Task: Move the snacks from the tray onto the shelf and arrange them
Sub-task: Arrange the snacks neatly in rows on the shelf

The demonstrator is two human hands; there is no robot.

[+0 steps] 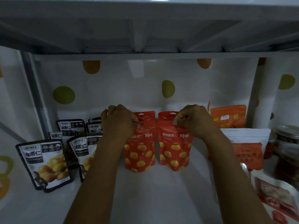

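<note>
Two red pouches with yellow spots stand upright, just beside each other, in the middle of the shelf [161, 191]: the left front pouch [140, 152] and the right front pouch [175, 151]. Their near edges almost touch; I cannot tell whether they do.

The left hand [119, 122] has its fingers curled and pinches the top edge of the left front pouch. The right hand [194, 122] is curled the same way and pinches the top edge of the right front pouch. Both forearms reach in from the bottom of the view.

Directly behind each front pouch stands another of the same red kind: the left rear pouch [145, 115] and the right rear pouch [166, 115]. Only their tops with hang holes show.

To the left are several black-and-white pouches printed with yellow kernels, upright in rows. The nearest black pouch [45, 164] is at the front, the second black pouch [82, 151] is just beside it, and smaller-looking ones stand behind.

To the right, an orange pouch [228, 116] stands at the back and a white-and-orange bag [247, 146] stands in front of it. A lidded jar [288, 152] with dark red contents is at the far right. A white-and-red packet [275, 199] lies at the lower right corner, blurred.

The back wall [113, 88] is white with green and orange dots. The grey underside of the upper shelf [145, 29] is overhead.
</note>
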